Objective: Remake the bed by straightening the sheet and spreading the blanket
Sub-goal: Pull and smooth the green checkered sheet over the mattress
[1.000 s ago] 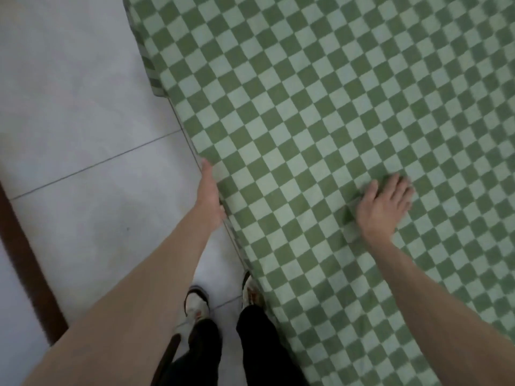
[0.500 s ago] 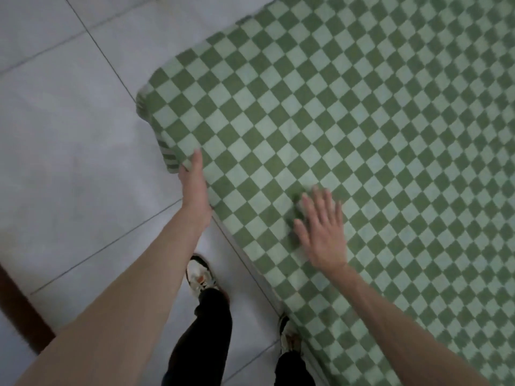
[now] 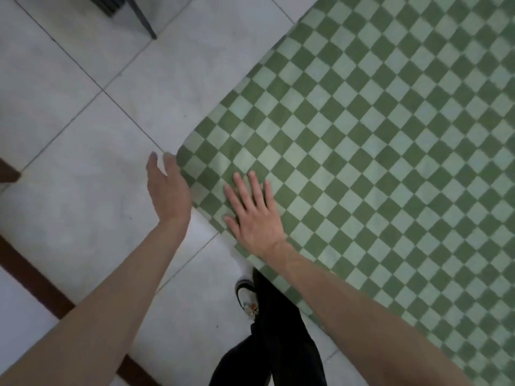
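A green-and-pale checkered sheet (image 3: pixel 362 151) covers the bed and fills the right side of the head view; it lies flat with few wrinkles. Its near left corner sits just past my fingertips. My right hand (image 3: pixel 252 211) lies palm down on the sheet near that corner, fingers spread. My left hand (image 3: pixel 167 189) is held edge-on against the side of the bed at the corner, fingers straight and apart, holding nothing. No blanket is in view.
White tiled floor (image 3: pixel 83 135) runs along the left of the bed. A dark furniture leg (image 3: pixel 140 19) stands at the top left. A brown strip (image 3: pixel 33 277) crosses the floor at lower left. My legs and one shoe (image 3: pixel 246 298) are beside the bed edge.
Both hands slid along the bed edge toward the corner, right hand sweeping over the sheet. My view and feet shifted the same way, so the corner now sits near the middle.
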Available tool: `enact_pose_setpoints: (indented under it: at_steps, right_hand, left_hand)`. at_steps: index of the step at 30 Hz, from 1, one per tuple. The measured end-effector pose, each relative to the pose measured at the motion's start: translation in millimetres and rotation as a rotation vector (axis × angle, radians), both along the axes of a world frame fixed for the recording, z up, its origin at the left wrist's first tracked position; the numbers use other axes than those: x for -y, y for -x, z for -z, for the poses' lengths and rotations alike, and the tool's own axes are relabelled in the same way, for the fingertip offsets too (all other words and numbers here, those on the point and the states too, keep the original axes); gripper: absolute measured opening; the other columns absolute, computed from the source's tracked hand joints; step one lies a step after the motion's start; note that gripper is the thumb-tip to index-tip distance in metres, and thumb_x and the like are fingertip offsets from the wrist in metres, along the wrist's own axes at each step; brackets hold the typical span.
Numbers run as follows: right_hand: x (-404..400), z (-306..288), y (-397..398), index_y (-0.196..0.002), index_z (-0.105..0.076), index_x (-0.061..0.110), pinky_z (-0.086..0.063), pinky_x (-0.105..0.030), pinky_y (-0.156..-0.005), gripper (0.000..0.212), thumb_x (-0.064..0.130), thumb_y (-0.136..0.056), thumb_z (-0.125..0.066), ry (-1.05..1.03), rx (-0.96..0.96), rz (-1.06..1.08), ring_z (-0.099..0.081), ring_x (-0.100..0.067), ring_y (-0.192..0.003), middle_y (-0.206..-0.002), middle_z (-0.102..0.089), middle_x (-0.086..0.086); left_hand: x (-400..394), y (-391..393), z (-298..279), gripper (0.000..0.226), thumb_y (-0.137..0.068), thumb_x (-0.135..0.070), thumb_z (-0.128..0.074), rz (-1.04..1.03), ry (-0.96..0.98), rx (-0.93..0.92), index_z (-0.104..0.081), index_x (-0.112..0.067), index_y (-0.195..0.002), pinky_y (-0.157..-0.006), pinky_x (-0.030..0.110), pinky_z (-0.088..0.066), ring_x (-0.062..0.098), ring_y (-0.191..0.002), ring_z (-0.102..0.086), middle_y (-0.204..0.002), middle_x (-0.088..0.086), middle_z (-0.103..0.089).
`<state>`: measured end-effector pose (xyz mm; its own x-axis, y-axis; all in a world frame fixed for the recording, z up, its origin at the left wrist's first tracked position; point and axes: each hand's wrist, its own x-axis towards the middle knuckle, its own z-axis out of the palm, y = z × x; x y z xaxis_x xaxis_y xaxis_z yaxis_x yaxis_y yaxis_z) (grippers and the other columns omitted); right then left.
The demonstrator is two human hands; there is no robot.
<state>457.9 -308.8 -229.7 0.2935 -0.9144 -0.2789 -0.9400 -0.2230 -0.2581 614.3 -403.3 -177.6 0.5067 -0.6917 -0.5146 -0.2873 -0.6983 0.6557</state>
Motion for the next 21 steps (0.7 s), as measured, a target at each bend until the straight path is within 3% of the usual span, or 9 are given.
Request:
enact_pose_setpoints:
  at_steps: [3,5,7,8,10,12,14,17,21]
  right_hand:
    - [22,-10,51,-0.162,-0.019,0.023,-0.012,-0.058,-0.124,0.063,0.052,-0.107,-0.030,0.028,0.080,-0.012,0.000,-0.029,-0.157,-0.170,-0.006,-0.004]
    - [55,-16,126,-0.162,-0.016,0.025,-0.003,-0.055,-0.126,0.061,0.052,-0.108,-0.027,0.050,0.075,0.420,0.002,-0.026,-0.157,-0.170,-0.005,-0.002]
    - [89,-23,220,-0.162,-0.011,0.022,0.000,-0.051,-0.127,0.066,0.057,-0.106,-0.015,0.021,0.025,1.059,0.004,-0.025,-0.157,-0.170,-0.003,-0.003]
    - [102,-29,265,-0.162,-0.009,0.019,0.000,-0.052,-0.127,0.071,0.059,-0.104,-0.011,-0.011,-0.010,1.302,0.004,-0.028,-0.157,-0.170,-0.002,-0.005]
    - [126,-34,323,-0.162,-0.005,0.013,0.003,-0.052,-0.126,0.077,0.060,-0.100,-0.008,-0.084,-0.053,1.565,0.003,-0.035,-0.156,-0.169,0.001,-0.011]
    - [164,-27,327,-0.161,0.000,0.008,0.008,-0.055,-0.123,0.083,0.060,-0.098,-0.007,-0.148,-0.047,1.642,0.006,-0.040,-0.155,-0.168,0.005,-0.018]
    - [209,-21,290,-0.161,0.001,0.006,0.008,-0.058,-0.121,0.082,0.061,-0.100,-0.004,-0.152,-0.058,1.567,0.008,-0.043,-0.153,-0.167,0.006,-0.022]
    - [255,-9,213,-0.161,0.002,0.008,0.006,-0.058,-0.123,0.078,0.060,-0.104,-0.009,-0.049,-0.084,1.094,0.010,-0.040,-0.154,-0.166,0.011,-0.021]
    - [265,-7,151,-0.162,-0.010,0.017,0.000,-0.060,-0.123,0.072,0.061,-0.105,-0.014,-0.119,-0.051,0.391,0.014,-0.035,-0.155,-0.168,0.006,-0.016]
  left_hand:
    - [67,33,4,0.069,-0.101,-0.068,-0.030,0.699,0.116,0.205,-0.020,-0.033,-0.160,-0.126,0.042,-0.019,0.015,-0.154,-0.021,-0.169,-0.006,-0.020]
    - [102,55,13,0.083,-0.092,-0.079,-0.040,0.947,0.025,0.239,-0.008,-0.040,-0.159,-0.123,0.045,-0.026,0.018,-0.152,-0.028,-0.168,-0.008,-0.021]
    - [127,63,19,0.104,-0.075,-0.093,-0.049,0.855,-0.210,0.201,-0.009,-0.042,-0.156,-0.111,0.047,-0.044,0.024,-0.139,-0.049,-0.158,-0.008,-0.042]
    - [134,63,20,0.107,-0.066,-0.099,-0.049,0.809,-0.325,0.203,-0.021,-0.041,-0.152,-0.102,0.046,-0.050,0.026,-0.128,-0.059,-0.146,-0.009,-0.054]
    - [149,58,17,0.099,-0.062,-0.105,-0.039,0.837,-0.508,0.194,-0.046,-0.037,-0.134,-0.092,0.043,-0.052,0.026,-0.111,-0.066,-0.125,-0.009,-0.065]
    - [174,57,15,0.098,-0.074,-0.100,-0.021,0.848,-0.679,0.124,-0.056,-0.031,-0.133,-0.102,0.046,-0.047,0.028,-0.116,-0.062,-0.132,0.000,-0.065]
    - [208,58,16,0.103,-0.085,-0.089,-0.007,0.863,-0.802,0.115,-0.057,-0.020,-0.143,-0.116,0.048,-0.037,0.029,-0.132,-0.054,-0.147,0.009,-0.056]
    - [263,88,16,0.094,-0.095,-0.077,-0.007,0.926,-0.711,0.145,-0.050,-0.012,-0.149,-0.121,0.046,-0.031,0.027,-0.138,-0.048,-0.152,0.010,-0.052]
    - [336,176,17,0.071,-0.103,-0.068,-0.021,0.839,-0.509,-0.204,-0.041,-0.022,-0.153,-0.111,0.042,-0.040,0.013,-0.133,-0.049,-0.153,-0.003,-0.050]
